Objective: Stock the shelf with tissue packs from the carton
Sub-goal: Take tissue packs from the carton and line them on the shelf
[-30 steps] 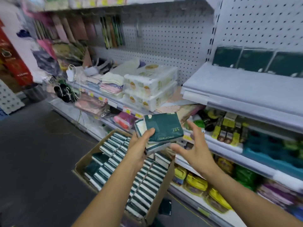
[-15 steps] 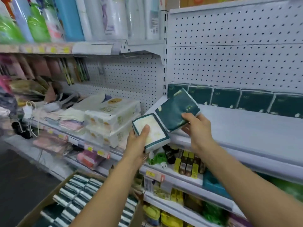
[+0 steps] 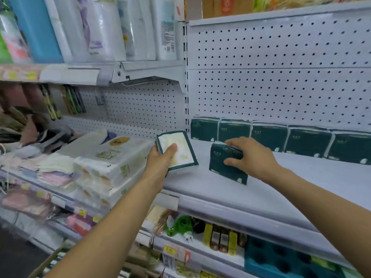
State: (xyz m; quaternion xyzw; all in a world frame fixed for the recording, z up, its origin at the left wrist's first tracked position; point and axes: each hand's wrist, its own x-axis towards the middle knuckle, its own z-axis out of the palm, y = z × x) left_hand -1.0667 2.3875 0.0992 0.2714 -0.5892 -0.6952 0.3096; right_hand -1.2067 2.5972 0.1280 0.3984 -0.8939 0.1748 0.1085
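My right hand (image 3: 249, 155) grips a dark green tissue pack (image 3: 225, 168) from above, standing it upright on the white shelf (image 3: 281, 189). My left hand (image 3: 161, 161) holds a second tissue pack (image 3: 180, 149) at the shelf's left end, its pale face towards me and its lower edge near the shelf surface. Several dark green packs (image 3: 269, 133) stand in a row along the pegboard at the back of the shelf. The carton (image 3: 45, 266) shows only as a corner at the bottom left, with striped pack edges inside.
Large white tissue bundles (image 3: 108, 161) are stacked on the neighbouring shelf to the left. A higher shelf (image 3: 140, 69) with tall paper rolls overhangs at upper left. Small bottles and boxes (image 3: 216, 235) fill the lower shelf below my arms.
My view lifted from the carton to the shelf. My right hand took one pack from the stack in my left hand and set it down upright on the shelf; my left hand moved closer.
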